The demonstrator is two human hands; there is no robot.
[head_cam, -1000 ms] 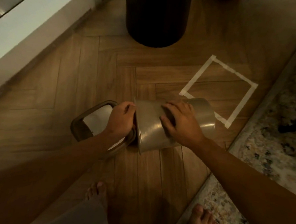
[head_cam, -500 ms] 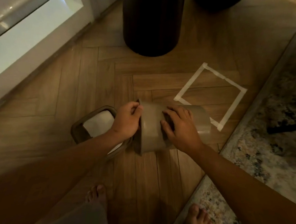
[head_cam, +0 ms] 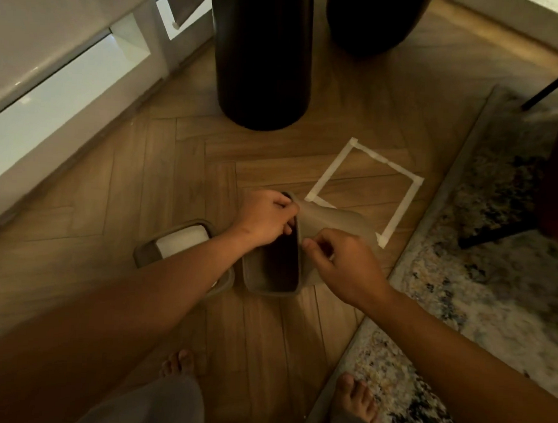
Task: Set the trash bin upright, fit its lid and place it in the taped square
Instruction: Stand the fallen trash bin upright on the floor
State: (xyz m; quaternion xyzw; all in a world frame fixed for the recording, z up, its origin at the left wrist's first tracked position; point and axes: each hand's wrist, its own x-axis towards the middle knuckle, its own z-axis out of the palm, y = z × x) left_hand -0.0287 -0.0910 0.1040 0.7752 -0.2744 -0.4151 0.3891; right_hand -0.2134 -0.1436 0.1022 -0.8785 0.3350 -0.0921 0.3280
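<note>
At frame centre the bin (head_cam: 332,225) is tilted, its open mouth facing the camera, its far end over the near corner of the taped square (head_cam: 366,190). The left hand (head_cam: 264,218) grips the rim's far edge; the right hand (head_cam: 343,263) grasps the rim's right side. The lid (head_cam: 172,241) lies on the floor just left.

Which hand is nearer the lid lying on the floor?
Left. The left hand grips the bin rim beside the lid; the right hand holds the bin's far side.

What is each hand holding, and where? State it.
Both grip the trash bin at its open rim: left hand on the far edge, right hand on the near side.
</note>
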